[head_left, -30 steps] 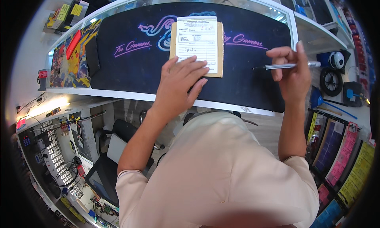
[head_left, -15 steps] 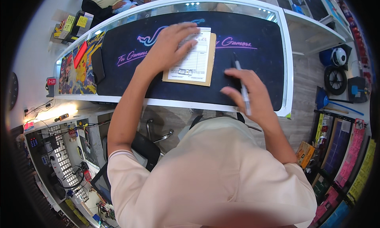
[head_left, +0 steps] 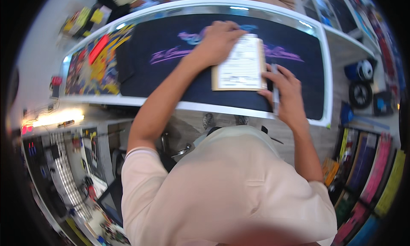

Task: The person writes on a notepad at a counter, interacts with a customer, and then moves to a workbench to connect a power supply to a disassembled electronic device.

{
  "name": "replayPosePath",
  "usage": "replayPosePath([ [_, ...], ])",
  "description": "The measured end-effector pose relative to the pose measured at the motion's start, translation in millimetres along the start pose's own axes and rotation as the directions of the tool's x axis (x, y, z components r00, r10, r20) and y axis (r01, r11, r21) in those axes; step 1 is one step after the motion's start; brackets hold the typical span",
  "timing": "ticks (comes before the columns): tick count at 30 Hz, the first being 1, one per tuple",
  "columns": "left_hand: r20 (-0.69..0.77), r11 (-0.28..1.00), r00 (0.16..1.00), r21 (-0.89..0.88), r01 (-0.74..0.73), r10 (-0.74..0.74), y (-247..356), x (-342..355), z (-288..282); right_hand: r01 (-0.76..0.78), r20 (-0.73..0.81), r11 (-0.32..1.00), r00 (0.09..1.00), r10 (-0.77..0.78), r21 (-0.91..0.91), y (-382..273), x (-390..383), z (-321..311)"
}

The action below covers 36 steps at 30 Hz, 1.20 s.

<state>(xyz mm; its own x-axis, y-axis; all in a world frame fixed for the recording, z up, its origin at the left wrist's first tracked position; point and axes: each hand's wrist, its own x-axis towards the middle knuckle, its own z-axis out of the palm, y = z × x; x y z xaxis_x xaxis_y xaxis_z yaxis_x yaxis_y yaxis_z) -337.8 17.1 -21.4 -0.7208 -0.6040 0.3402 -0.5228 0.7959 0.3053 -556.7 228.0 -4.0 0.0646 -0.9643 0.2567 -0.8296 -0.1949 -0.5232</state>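
A person's left hand (head_left: 218,43) rests at the upper-left corner of a white printed paper form (head_left: 241,64) on brown cardboard backing (head_left: 215,81), right of centre on the white-rimmed tabletop (head_left: 192,106); whether its grip pinches paper cannot be told. The right hand (head_left: 287,90), grip closed around a slim grey pen (head_left: 275,92), meets the backing's right edge.

Red bar (head_left: 98,49) (slanted), patterned mat (head_left: 96,78)
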Motion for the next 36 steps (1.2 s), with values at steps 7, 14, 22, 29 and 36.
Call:
replayPosePath([
  [7, -0.281, 0.962, 0.924, 0.008, 0.274, -0.261, -65, -96, -105, -0.213, -0.303, 0.942, 0.908, 0.288, 0.258, 10, -7, 3],
  [14, -0.247, 0.543, 0.585, 0.223, 0.81, -0.772, -146, -202, -133, -0.187, -0.531, 0.905, 0.757, 0.38, 0.382, 9, -5, 21],
  [22, -0.014, 0.659, 0.668, 0.153, 0.737, -0.744, -154, -192, -165, -0.316, -0.507, 0.893, 0.739, 0.444, 0.322, -14, 6, 20],
  [29, 0.062, 0.628, 0.625, 0.063, 0.776, -0.778, -146, -169, -182, -0.342, -0.449, 0.86, 0.745, 0.494, 0.38, -13, 6, 18],
  [36, 0.016, 0.601, 0.736, -0.565, 0.565, -0.676, -98, -163, -169, -0.316, -0.359, 0.843, 0.798, 0.484, 0.434, -6, 0, 14],
])
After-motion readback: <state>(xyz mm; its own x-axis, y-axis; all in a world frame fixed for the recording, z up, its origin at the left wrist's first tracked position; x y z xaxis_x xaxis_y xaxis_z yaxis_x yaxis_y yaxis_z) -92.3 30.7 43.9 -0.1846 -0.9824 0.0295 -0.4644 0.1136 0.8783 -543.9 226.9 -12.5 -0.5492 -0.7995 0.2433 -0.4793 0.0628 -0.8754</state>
